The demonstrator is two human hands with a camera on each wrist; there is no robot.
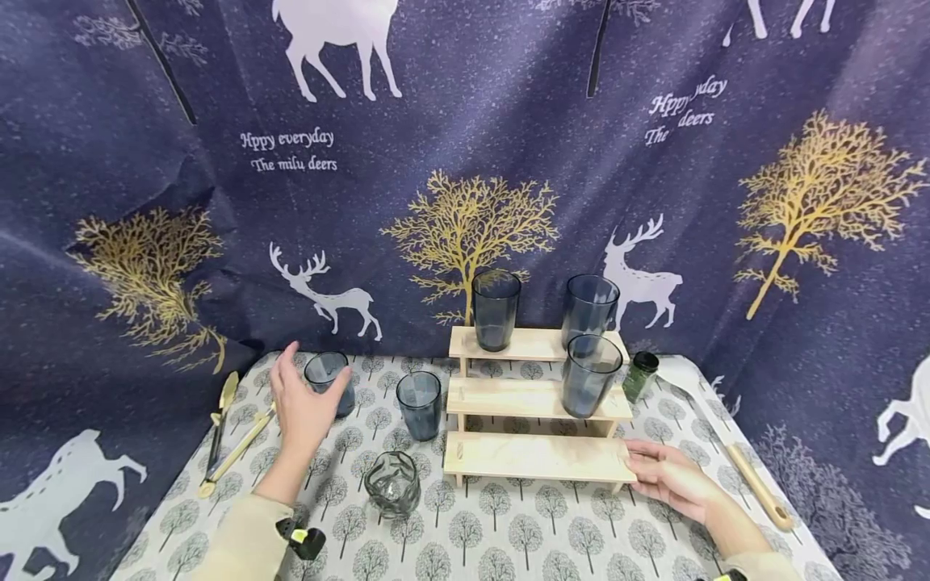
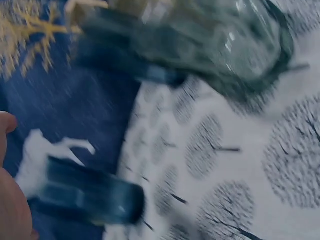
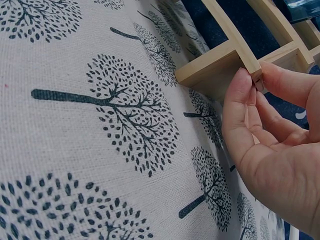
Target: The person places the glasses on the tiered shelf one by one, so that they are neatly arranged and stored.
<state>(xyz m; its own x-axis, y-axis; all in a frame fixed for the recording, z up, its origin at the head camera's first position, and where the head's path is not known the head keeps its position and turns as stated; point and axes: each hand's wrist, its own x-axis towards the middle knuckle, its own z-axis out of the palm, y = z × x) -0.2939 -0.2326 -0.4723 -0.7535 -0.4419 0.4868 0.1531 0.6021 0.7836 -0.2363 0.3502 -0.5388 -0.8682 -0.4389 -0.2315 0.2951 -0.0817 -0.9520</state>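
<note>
My left hand (image 1: 305, 411) is spread beside a smoky-blue glass (image 1: 325, 365) at the back left. In the left wrist view a gap shows between the fingers and that glass. Another blue glass (image 1: 419, 407) stands to its right, with a wavy clear glass (image 1: 393, 486) nearer me. My right hand (image 1: 676, 480) pinches the right end of the lowest board of a three-tier wooden stand (image 1: 538, 456), thumb above and fingers below. Two blue glasses, one left (image 1: 496, 311) and one right (image 1: 594, 300), stand on its top tier. A third glass (image 1: 590, 383) is on the middle tier's right.
A small dark-lidded jar (image 1: 640, 375) stands right of the stand. Beside it lies a white-headed utensil with a wooden handle (image 1: 759, 488). Gold-coloured utensils (image 1: 247, 444) lie along the left edge. A deer-printed curtain (image 1: 465, 121) hangs behind the tree-patterned cloth (image 1: 479, 524).
</note>
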